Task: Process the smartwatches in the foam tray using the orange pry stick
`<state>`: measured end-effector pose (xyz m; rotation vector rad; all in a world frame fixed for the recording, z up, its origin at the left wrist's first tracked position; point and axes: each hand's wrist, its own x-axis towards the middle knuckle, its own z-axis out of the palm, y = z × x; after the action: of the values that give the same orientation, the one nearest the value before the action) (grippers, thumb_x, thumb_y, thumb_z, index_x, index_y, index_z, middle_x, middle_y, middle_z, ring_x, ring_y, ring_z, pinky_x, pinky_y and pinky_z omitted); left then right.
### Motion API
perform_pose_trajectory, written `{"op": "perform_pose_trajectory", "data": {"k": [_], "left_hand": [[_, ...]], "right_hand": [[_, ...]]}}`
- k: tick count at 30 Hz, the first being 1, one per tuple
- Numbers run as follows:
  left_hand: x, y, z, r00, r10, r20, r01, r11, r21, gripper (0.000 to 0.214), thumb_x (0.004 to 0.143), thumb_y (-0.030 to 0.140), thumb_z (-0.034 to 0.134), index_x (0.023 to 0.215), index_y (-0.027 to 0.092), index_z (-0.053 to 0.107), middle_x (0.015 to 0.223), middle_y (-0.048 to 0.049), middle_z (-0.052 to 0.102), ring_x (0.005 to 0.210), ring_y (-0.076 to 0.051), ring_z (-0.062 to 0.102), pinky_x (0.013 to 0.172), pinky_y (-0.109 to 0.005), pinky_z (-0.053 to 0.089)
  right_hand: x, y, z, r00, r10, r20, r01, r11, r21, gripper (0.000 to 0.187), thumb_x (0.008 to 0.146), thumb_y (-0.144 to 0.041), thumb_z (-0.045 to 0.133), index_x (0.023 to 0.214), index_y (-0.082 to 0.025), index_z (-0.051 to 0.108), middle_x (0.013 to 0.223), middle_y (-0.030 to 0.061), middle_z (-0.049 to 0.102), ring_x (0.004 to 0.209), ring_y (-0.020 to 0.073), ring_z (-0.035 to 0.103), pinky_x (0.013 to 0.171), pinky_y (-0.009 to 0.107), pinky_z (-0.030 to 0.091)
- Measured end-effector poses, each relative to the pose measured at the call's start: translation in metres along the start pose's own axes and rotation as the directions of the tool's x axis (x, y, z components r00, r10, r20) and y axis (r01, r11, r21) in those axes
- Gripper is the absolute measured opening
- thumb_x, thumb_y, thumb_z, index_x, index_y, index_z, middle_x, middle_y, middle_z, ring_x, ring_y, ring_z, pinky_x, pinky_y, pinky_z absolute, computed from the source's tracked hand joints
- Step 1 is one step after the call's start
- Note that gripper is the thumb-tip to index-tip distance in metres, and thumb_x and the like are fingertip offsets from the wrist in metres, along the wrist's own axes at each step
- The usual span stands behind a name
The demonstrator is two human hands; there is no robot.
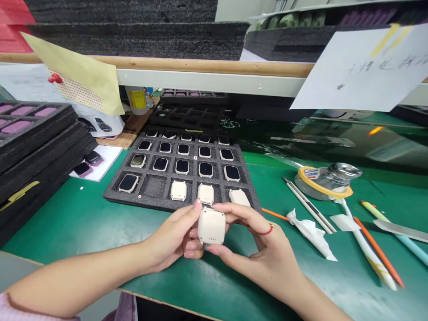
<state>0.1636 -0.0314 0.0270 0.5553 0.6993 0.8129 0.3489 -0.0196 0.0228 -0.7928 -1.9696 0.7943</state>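
Between my two hands is a cream smartwatch case (211,226), its back turned toward me, with small marks near the lower edge. My left hand (180,238) grips its left side, thumb at the top corner and fingers curled behind. With index finger above and thumb below, my right hand (264,249) pinches the right side. Just beyond lies a black foam tray (154,187) of similar watch cases. Most show dark screens; in the front row a cream case (179,190) and two others lie back up. One front-row slot holds no case.
Stacked foam trays (40,147) with purple cases stand at left, beside two dark watches (87,165) on white paper. To the right are a glass bottle (323,180) with a metal cap, a toothbrush (368,247), pens and crumpled tissue (312,234). A shelf edge (207,67) crosses above.
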Motion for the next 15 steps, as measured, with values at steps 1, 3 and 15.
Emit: {"op": "perform_pose_trajectory", "data": {"k": [1,3,15], "left_hand": [[0.0,0.0,0.0,1.0,0.006,0.008,-0.006,1.0,0.003,0.044,0.086,0.059,0.07,0.086,0.015,0.064,0.058,0.0094,0.03,0.045,-0.003,0.024,0.042,-0.015,0.021],[0.0,0.0,-0.001,1.0,0.008,0.008,-0.008,0.999,0.032,0.045,0.087,0.06,0.067,0.088,0.015,0.064,0.058,0.0097,0.029,0.045,-0.004,0.022,0.042,-0.016,0.022],[-0.01,0.022,-0.011,0.807,0.578,0.121,-0.282,0.199,0.939,0.035,0.101,0.047,0.045,0.085,0.019,0.059,0.078,-0.0005,0.057,0.07,-0.015,0.052,0.066,-0.027,0.039]], "right_hand": [[0.001,0.0,0.0,1.0,0.003,0.004,-0.003,1.0,0.001,0.055,0.08,-0.016,0.08,0.128,-0.03,0.056,0.091,-0.0048,0.072,0.08,0.011,0.068,0.077,0.019,0.059],[0.001,-0.001,-0.001,1.0,0.011,0.01,-0.012,1.0,0.01,0.056,0.08,-0.016,0.08,0.128,-0.031,0.056,0.091,-0.0053,0.072,0.079,0.0106,0.068,0.076,0.018,0.059],[-0.002,0.01,0.001,0.999,0.036,0.02,-0.035,0.999,-0.016,0.053,0.091,-0.032,0.071,0.139,-0.03,0.048,0.08,-0.0045,0.064,0.066,0.0117,0.063,0.068,0.024,0.057]]}}
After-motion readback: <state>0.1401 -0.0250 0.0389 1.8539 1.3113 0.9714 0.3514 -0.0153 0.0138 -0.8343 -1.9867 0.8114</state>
